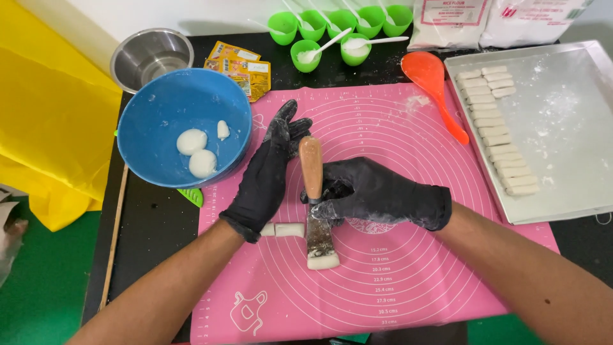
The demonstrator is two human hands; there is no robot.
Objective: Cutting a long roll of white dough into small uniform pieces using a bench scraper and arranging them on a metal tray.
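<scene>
Both of my hands wear black gloves over a pink baking mat. My right hand grips a metal scraper with a wooden handle, its blade pressed down on a white dough piece. A cut strip of white dough lies just left of the blade. My left hand rests flat on the mat with fingers spread, next to the handle and above that strip. It holds nothing.
A blue bowl with three dough lumps sits at the left, a steel bowl behind it. A floured metal tray at right holds several dough strips. An orange spoon, green cups and flour bags stand at the back.
</scene>
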